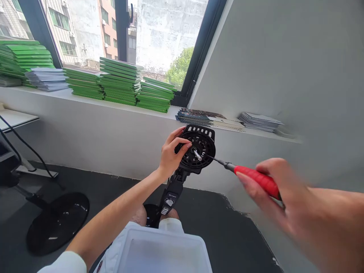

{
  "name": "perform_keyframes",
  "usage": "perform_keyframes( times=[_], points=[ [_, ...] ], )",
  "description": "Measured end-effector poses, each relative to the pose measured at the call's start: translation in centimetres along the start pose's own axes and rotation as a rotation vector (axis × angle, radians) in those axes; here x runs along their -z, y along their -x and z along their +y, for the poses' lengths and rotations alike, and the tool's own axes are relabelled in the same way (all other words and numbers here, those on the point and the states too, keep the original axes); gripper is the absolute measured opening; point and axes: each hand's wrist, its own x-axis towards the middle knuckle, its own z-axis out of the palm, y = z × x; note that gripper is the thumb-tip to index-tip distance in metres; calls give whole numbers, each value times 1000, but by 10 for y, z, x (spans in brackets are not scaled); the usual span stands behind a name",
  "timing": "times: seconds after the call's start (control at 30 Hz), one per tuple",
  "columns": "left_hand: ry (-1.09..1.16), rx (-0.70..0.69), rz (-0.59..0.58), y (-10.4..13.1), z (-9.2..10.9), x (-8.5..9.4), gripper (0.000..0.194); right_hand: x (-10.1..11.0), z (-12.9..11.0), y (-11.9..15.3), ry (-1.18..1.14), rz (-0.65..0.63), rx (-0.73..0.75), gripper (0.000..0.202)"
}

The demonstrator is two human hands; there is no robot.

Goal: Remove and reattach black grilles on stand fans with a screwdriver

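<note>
A black fan motor housing [189,161] with a slotted round face stands on a black fan post, a bare metal shaft [197,154] sticking out of its middle. My left hand [172,153] grips the housing's left side. Thumb and index fingertips come together on its face near the shaft; whether something small is between them is hidden. In my right hand [280,193], blurred, is a red-handled screwdriver [253,176], its thin blade pointing left. The tip reaches the right part of the housing's face, near a small shiny spot; exact contact cannot be made out.
On my lap rests a white plastic tray [162,235]. The post has a control panel with a silver knob [170,202]. Another black round stand base [58,223] is on the left floor. Green book stacks [122,81] and papers [260,121] line the windowsill.
</note>
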Motion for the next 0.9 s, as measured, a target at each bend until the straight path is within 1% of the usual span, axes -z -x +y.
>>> perform_keyframes(
  times=[0.07,0.13,0.2,0.27,0.3,0.37,0.43,0.47,0.53,0.57,0.67,0.73,0.8,0.9],
  points=[
    [-3,3,-3,1,0,1,17,5,-2,-6,20,35,46,43],
    [1,2,-3,1,1,2,16,8,-4,-12,-70,56,122,40],
    [6,5,-7,1,1,2,17,10,-4,-14,-50,66,140,40],
    [6,13,-12,1,1,3,18,9,-2,-15,89,60,77,45],
    [5,17,-13,1,1,3,18,9,-1,-14,118,68,62,46],
    [3,21,-13,1,1,3,18,9,0,-13,39,89,116,43],
    [-4,21,-12,1,0,4,19,11,-2,-12,-20,74,157,40],
    [-6,20,-11,1,0,4,19,12,-3,-11,4,70,160,42],
    [-6,11,-11,1,0,4,19,14,-6,-11,101,48,113,46],
    [-5,6,-13,1,1,4,18,15,-7,-11,106,37,101,46],
    [-17,-2,-13,1,1,4,17,13,-9,-12,-21,38,127,42],
    [-35,-2,-14,2,1,5,19,12,-8,-12,14,69,119,42],
    [-39,2,-21,2,0,5,20,10,-5,-12,60,63,91,44],
    [-21,17,-17,2,0,5,20,8,-1,-10,-28,51,138,40]
  ],
)
